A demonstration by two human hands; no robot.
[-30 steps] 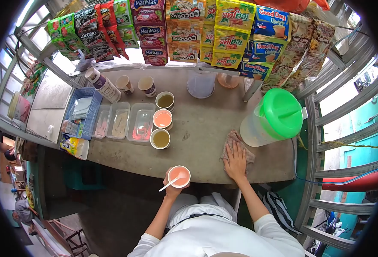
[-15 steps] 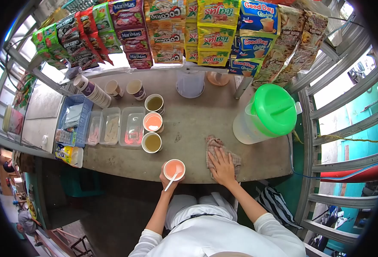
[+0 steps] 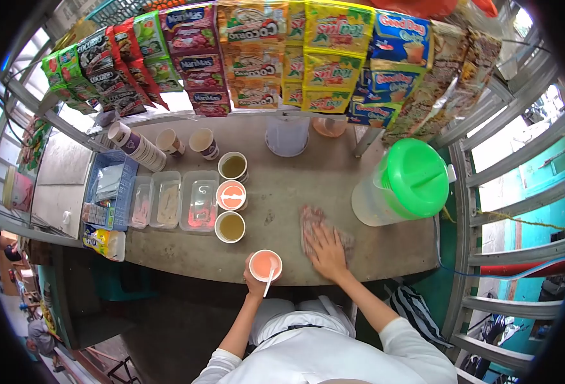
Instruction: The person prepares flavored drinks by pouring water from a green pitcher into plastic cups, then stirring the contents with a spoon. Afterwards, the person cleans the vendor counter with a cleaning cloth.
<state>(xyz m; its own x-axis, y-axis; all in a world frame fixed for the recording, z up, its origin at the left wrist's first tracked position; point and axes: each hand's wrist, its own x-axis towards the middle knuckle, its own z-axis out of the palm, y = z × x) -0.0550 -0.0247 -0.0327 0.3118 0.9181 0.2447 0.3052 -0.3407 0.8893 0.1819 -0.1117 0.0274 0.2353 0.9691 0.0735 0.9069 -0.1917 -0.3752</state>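
My left hand (image 3: 253, 280) is wrapped round a paper cup of pink-orange drink (image 3: 265, 264), held upright at the table's front edge. A white plastic spoon (image 3: 269, 281) leans in it, its handle over the near rim. With fingers stretched out, my right hand (image 3: 327, 253) lies flat on a checked cloth (image 3: 312, 224), pressing it against the tabletop. Beyond my left hand three filled cups stand in a row: a greenish-yellow drink (image 3: 230, 227), a pink-orange drink (image 3: 232, 194) with a pale patch on top, and another greenish-yellow drink (image 3: 233, 167).
A green-lidded pitcher (image 3: 415, 179) stands right of the cloth. To the left are clear tubs (image 3: 199, 198) holding powders, a blue basket (image 3: 127, 182) and stacked paper cups (image 3: 143, 148). Drink sachets (image 3: 253, 54) hang across the back. A clear container (image 3: 287, 136) sits behind.
My right hand and the cloth have slid slightly left and away from me over the table. The spoon's handle has swung rightward in the cup. The whole view has shifted slightly.
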